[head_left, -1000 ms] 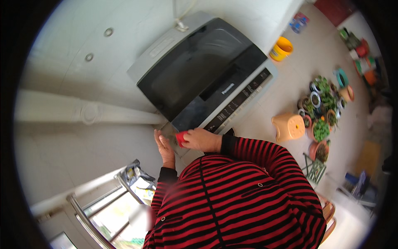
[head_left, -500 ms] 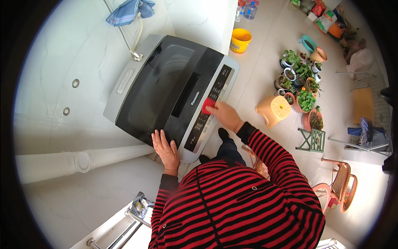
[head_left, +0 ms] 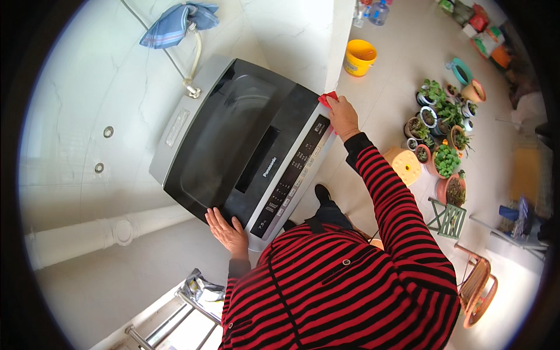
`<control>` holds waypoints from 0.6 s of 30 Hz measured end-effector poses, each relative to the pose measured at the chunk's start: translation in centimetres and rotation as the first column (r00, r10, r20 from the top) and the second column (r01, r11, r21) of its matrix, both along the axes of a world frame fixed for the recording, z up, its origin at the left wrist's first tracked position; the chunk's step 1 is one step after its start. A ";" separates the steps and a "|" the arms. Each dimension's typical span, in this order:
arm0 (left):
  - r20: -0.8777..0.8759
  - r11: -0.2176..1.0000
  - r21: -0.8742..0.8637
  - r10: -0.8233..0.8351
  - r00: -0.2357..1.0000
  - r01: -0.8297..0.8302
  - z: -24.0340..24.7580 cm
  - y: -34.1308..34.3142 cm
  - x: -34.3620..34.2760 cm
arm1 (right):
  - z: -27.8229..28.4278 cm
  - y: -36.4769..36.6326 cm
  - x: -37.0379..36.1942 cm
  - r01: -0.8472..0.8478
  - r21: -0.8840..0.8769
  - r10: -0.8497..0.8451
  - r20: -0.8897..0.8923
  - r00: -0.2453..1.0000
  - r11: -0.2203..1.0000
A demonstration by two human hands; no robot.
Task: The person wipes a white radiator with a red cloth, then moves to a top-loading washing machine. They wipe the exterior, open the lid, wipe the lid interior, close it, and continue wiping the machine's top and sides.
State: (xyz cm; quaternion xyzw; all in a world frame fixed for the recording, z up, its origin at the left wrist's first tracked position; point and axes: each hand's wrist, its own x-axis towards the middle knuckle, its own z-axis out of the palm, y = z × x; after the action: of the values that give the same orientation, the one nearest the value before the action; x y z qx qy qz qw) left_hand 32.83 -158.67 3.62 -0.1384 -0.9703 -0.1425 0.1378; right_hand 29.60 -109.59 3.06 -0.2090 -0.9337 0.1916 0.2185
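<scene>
A top-loading washing machine [head_left: 233,122] with a dark glossy lid and silver rim stands before me, its lid down. Along its near side runs a black control panel [head_left: 291,169] with a row of buttons. My right hand [head_left: 343,118] grips a red cloth [head_left: 328,99] against the far right corner of the rim, past the panel's end. Only part of the cloth shows; the fingers cover the rest. My left hand [head_left: 228,233] lies flat at the lid's near left corner with its fingers apart, holding nothing.
A yellow bucket [head_left: 360,57] and a peach stool [head_left: 403,165] stand on the floor to the right, beside several potted plants [head_left: 446,116]. A blue cloth [head_left: 175,26] hangs over the tap hose [head_left: 196,58]. A white pipe [head_left: 116,233] runs along the left wall.
My right hand has slid the red cloth from the middle of the control panel to the far right corner. My left hand stays at the lid's near left corner.
</scene>
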 end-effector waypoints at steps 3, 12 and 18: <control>-0.029 0.996 0.011 0.090 0.996 -0.089 -0.3 0.1 0.3 | -0.4 -5.4 0.0 -0.130 -0.014 0.130 0.001 0.992 0.991; -0.025 0.976 -0.002 0.219 0.975 -0.219 -1.1 0.0 0.4 | 0.2 -15.8 5.6 -0.841 0.049 0.842 -0.083 0.534 0.538; -0.029 0.964 0.062 0.262 0.965 -0.260 -1.9 -0.3 0.4 | 1.2 -1.7 1.6 -0.446 -0.001 0.442 0.139 0.886 0.895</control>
State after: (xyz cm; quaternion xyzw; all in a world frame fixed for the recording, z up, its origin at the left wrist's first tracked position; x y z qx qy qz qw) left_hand 33.27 -158.97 1.77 -0.0081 -0.9729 -0.1485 0.1769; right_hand 31.22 -111.28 4.25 0.0010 -0.9722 0.2075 0.1081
